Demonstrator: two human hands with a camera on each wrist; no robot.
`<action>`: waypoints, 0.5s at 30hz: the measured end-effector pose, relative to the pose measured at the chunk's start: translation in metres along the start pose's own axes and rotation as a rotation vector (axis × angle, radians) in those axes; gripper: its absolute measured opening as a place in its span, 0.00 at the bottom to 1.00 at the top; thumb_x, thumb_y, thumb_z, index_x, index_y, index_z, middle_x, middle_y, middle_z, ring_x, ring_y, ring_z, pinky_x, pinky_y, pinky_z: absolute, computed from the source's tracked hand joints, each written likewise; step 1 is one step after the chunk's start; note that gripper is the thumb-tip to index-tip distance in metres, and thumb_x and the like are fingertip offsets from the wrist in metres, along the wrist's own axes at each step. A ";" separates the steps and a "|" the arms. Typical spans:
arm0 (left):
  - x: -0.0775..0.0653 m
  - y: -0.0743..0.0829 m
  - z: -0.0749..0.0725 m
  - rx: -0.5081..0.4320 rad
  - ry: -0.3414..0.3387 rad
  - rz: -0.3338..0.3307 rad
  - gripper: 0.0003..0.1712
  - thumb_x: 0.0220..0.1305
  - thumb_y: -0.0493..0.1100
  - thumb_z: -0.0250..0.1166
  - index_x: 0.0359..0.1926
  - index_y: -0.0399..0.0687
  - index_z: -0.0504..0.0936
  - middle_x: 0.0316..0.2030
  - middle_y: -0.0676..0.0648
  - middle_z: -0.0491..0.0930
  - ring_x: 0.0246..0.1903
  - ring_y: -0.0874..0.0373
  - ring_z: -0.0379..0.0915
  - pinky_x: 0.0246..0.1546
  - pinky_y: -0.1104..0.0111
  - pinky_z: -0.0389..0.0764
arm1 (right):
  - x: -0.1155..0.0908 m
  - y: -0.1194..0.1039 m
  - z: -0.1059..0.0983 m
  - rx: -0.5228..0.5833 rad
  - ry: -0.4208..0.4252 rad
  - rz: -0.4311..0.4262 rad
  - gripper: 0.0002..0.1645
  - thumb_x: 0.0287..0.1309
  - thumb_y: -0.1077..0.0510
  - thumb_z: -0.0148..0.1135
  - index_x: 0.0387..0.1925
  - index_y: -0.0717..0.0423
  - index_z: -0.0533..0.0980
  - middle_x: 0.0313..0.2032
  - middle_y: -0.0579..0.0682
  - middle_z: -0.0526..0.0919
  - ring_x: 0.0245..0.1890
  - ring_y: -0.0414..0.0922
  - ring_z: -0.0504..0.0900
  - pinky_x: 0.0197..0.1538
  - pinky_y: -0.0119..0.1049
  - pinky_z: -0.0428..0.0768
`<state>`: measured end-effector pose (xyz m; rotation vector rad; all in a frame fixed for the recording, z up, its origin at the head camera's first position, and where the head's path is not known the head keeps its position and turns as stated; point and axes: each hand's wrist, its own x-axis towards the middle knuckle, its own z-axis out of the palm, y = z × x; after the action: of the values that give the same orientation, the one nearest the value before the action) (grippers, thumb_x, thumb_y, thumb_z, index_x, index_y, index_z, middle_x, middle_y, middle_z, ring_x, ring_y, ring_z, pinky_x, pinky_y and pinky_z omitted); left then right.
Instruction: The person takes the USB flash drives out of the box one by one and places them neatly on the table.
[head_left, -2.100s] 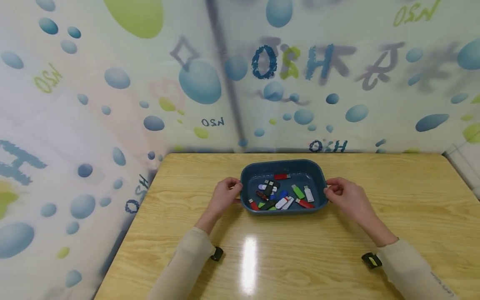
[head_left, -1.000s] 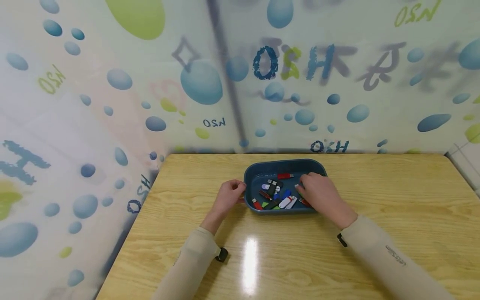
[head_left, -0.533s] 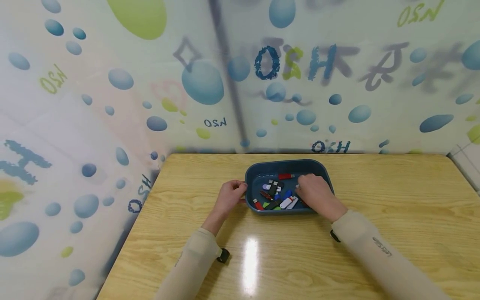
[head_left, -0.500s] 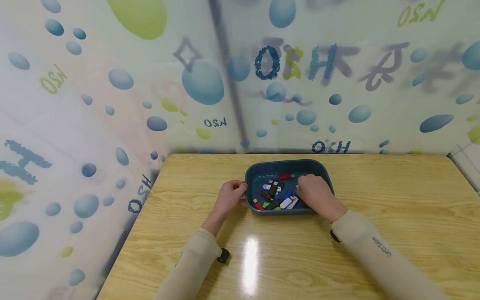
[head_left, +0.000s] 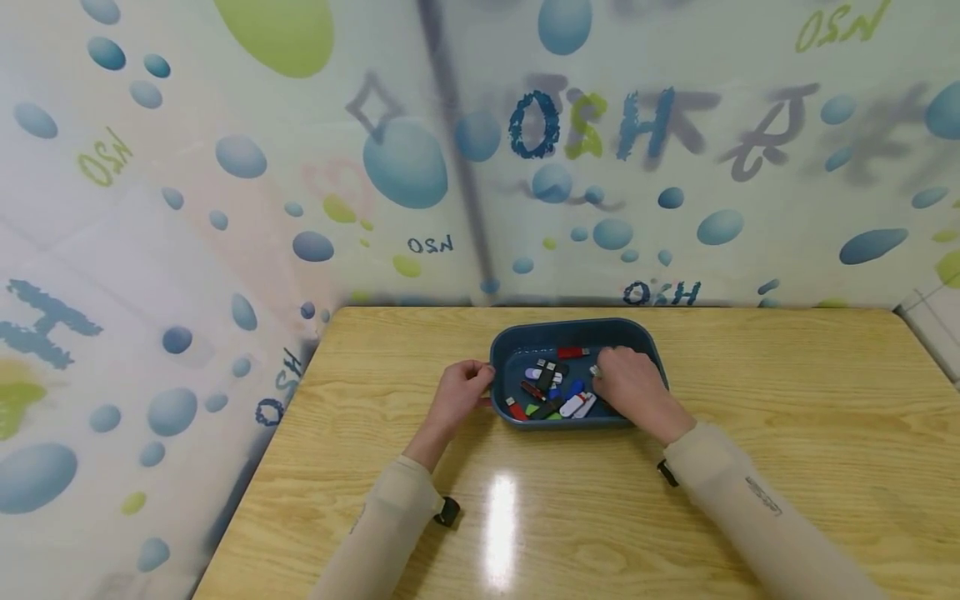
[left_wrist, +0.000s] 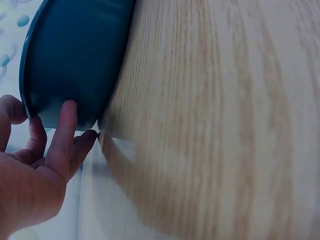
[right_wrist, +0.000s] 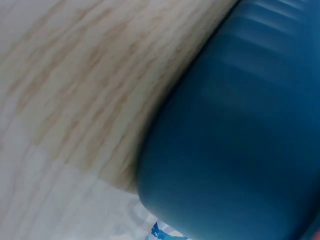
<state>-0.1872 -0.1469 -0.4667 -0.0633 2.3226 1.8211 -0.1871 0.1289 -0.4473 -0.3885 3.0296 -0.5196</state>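
Observation:
A dark blue plastic tray (head_left: pixel 517 423) stands on the table with several USB sticks in it. At its left end my left hand (head_left: pixel 459 392) holds the rim, and in the left wrist view one finger (left_wrist: pixel 62 132) lies against the outer wall. My right hand (head_left: pixel 633 387) reaches over the right part of the tray with curled fingers. From its fingertips juts the metal plug of a USB stick (head_left: pixel 595 371), whose body the hand hides. A red USB stick (head_left: pixel 572 352) lies near the back wall, a black one (head_left: pixel 547 377) on the heap, and a white one (head_left: pixel 573 405) near the front.
The wooden table (head_left: pixel 375 350) extends on both sides of the tray and in front of it. Behind stands a printed wall covering (head_left: pixel 420 167) with drops and letters. The right wrist view holds mostly the outer wall of the tray, without the fingers.
My right hand has left the tray's right rim and moved inward over the sticks, covering the green and white ones there. The plug at its fingertips shows slightly more now. My left hand stays at the rim.

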 end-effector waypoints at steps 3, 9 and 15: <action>0.000 0.000 0.000 0.002 0.004 -0.003 0.16 0.75 0.40 0.57 0.45 0.28 0.82 0.40 0.44 0.78 0.39 0.56 0.75 0.39 0.62 0.89 | -0.003 0.000 -0.004 0.038 0.044 0.010 0.11 0.62 0.61 0.70 0.25 0.62 0.80 0.23 0.52 0.77 0.25 0.48 0.75 0.26 0.41 0.75; -0.001 0.000 0.001 -0.008 0.005 -0.001 0.16 0.75 0.40 0.57 0.45 0.26 0.81 0.40 0.43 0.78 0.40 0.56 0.75 0.40 0.61 0.89 | -0.014 0.000 -0.016 0.126 0.096 0.059 0.14 0.62 0.60 0.70 0.43 0.68 0.82 0.37 0.59 0.83 0.33 0.50 0.80 0.36 0.47 0.84; 0.002 0.001 0.001 -0.032 -0.008 -0.017 0.18 0.76 0.40 0.57 0.46 0.23 0.80 0.38 0.46 0.76 0.41 0.54 0.74 0.41 0.58 0.89 | -0.029 0.005 -0.030 0.206 0.159 0.067 0.14 0.63 0.59 0.70 0.45 0.66 0.81 0.38 0.57 0.83 0.34 0.50 0.80 0.35 0.46 0.83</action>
<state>-0.1888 -0.1456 -0.4665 -0.0802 2.2808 1.8473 -0.1625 0.1500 -0.4209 -0.2453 3.0823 -0.8874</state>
